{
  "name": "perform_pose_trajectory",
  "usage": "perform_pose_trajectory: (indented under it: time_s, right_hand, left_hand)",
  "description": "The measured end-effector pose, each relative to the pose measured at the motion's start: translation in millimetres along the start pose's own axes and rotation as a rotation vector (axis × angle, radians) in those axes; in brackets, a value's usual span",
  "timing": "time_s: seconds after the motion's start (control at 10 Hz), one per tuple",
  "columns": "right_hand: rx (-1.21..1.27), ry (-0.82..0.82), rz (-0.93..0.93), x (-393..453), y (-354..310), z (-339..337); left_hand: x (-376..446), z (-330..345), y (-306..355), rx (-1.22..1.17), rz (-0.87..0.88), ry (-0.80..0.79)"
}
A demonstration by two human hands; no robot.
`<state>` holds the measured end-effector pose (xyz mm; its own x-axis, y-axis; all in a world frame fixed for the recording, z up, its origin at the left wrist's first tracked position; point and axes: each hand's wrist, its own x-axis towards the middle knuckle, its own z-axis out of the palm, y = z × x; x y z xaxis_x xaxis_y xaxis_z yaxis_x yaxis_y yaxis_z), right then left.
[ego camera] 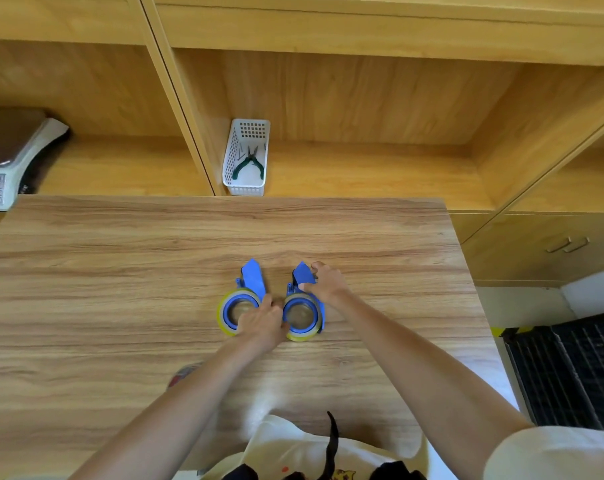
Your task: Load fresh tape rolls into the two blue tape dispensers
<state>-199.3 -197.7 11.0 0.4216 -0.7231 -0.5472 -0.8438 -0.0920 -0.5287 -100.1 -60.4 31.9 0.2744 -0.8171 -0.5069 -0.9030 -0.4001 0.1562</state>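
Note:
Two blue tape dispensers lie side by side on the wooden table (120, 271), each with a yellowish clear tape roll on its hub. The left dispenser (252, 277) points its blue handle away from me, and its roll (226, 311) sits at the near end. My left hand (262, 323) rests between the two rolls, fingers curled against the left one. My right hand (326, 280) grips the handle end of the right dispenser (304, 273), above its roll (302, 317).
A white plastic basket (246, 181) with green-handled pliers (248, 162) stands in the shelf recess behind the table. A weighing scale (2, 161) sits at far left. Cabinet doors and a black crate (570, 368) are on the right.

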Motion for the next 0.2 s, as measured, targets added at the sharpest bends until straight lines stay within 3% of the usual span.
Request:
perform_pose_trajectory:
  time_s: [0.1, 0.2]
  right_hand:
    - [0.029, -0.036, 0.006, 0.8, -2.7, -8.6]
    - [0.051, 0.063, -0.012, -0.3, -10.6, -25.3]
  left_hand:
    - [-3.1, -14.7, -0.6, -0.113, 0.024, 0.087]
    - [-0.6, -38.0, 1.3, -0.191, 0.042, 0.207]
